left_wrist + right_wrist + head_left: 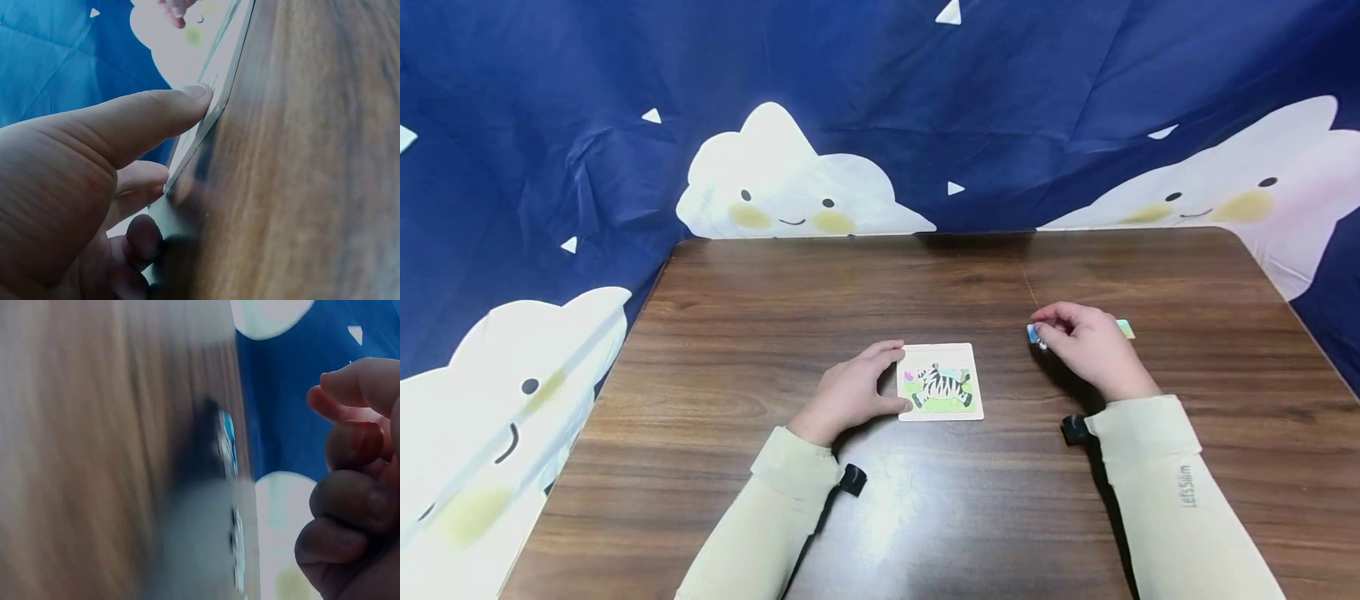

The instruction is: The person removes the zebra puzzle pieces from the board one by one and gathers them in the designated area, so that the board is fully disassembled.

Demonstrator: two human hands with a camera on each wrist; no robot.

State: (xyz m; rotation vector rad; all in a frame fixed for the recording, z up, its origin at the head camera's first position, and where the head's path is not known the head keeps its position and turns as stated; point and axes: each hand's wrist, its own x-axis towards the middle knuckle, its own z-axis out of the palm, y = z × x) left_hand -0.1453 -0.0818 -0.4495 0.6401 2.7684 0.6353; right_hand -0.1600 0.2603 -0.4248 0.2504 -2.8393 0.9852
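A square zebra picture puzzle board (938,407) lies flat near the middle of the table. My left hand (855,394) holds it by the left side, thumb on the near left corner and fingers at the far left corner. In the left wrist view the thumb presses on the pale edge of the board (220,94). To the right, my right hand (1093,348) hovers over several small flat puzzle pieces, partly hiding them. A blue piece (1032,333) shows by its fingertips and a green one (1125,328) behind it. In the right wrist view nothing sits between the loosely bent fingers, apart from the pieces (229,440).
The brown wooden table (760,333) has rounded far corners. Behind it hangs a dark blue cloth (985,92) printed with smiling white clouds. A black strap (852,480) sits on the left wrist and another (1075,430) on the right.
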